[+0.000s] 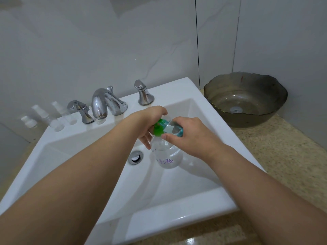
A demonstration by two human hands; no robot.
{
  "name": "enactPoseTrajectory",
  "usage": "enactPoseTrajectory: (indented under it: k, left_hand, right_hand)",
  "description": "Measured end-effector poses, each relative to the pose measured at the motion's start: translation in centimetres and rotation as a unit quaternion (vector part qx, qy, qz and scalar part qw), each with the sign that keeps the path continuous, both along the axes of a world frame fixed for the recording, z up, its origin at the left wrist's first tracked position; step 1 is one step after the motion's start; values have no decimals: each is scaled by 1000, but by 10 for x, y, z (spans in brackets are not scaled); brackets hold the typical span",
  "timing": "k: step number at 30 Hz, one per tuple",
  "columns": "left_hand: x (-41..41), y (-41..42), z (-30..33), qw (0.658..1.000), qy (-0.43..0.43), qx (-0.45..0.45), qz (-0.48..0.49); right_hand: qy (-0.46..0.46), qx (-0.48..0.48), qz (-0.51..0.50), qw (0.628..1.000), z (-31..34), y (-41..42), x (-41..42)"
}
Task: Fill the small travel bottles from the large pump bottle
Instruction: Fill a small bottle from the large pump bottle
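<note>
Over the white sink (74, 149) I hold the large clear pump bottle (167, 156), which has purple writing on its side and a green pump head (158, 129). My left hand (150, 121) grips the pump head and neck from the left. My right hand (191, 137) holds a small clear travel bottle with a teal base (174, 129), tipped sideways against the pump spout. Several small clear travel bottles (44, 115) with white caps stand along the sink's back left ledge, beside the tap.
A chrome tap (103, 103) with two handles (79, 110) (144, 93) sits on the sink's rear ledge. The drain plug (135, 157) lies in the basin. A dark glass bowl basin (246, 98) stands on the speckled counter (283, 152) at right. Tiled wall behind.
</note>
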State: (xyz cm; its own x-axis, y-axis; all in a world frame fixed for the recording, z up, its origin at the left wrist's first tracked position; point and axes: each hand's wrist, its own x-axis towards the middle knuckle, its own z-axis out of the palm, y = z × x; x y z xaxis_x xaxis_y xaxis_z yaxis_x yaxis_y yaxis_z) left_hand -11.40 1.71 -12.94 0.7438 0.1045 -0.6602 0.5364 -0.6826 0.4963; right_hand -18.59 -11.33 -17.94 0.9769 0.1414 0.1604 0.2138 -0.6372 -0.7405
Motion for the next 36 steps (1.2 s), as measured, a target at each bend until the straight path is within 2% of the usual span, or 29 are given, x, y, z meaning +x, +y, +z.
enactPoseTrajectory:
  k: [7, 16, 27, 36]
  left_hand:
    - [-8, -8, -8, 997, -59, 31, 41]
    - [-5, -8, -12, 995, -74, 26, 64]
    - [8, 4, -1, 1000, 18, -10, -12]
    - [11, 8, 0, 999, 36, -34, -17]
  right_hand:
    - [35, -32, 4, 999, -2, 0, 1]
    - [35, -32, 3, 999, -3, 0, 0]
    - [-11, -10, 6, 1000, -2, -1, 1]
    - [-26, -1, 13, 1000, -2, 0, 3]
